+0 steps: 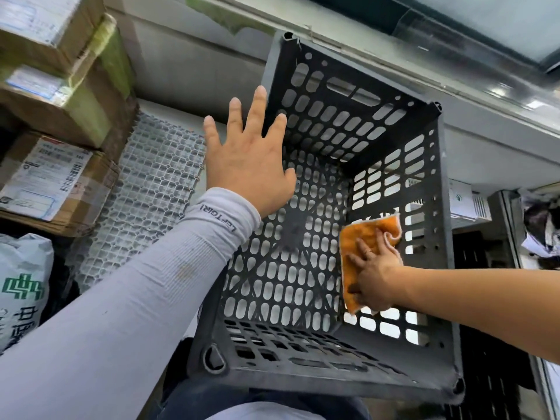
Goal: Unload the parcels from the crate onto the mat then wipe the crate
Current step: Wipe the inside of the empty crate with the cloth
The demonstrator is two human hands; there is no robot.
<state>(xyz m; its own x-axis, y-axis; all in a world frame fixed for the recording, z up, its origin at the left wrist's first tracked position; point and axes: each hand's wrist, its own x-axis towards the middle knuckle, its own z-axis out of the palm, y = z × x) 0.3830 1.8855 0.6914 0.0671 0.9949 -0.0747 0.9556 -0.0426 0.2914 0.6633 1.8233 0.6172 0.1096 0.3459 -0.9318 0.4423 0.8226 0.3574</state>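
Two hands at work, head view. Right hand [374, 277], fingers flat, pressing orange cloth [360, 234] on right inner wall of empty dark crate [306, 237]. Left hand [248, 159], fingers spread, over left rim. Advice: brace crate, wipe in long overlapping strokes. Parcels [57, 177] stacked left on white mat [151, 183]. Left-rim contact unclear; cloth underside hidden.

A white lattice mat [151, 189] carries stacked cardboard parcels [51, 177] at its left.

Bright, even daylight, soft shadows only. Light shines through the crate [348, 207] slots, blown white toward 4 o'clock. Motion blur smears the boxes [54, 71] at 10 o'clock; wide-angle bending toward the edges, centre sharp.
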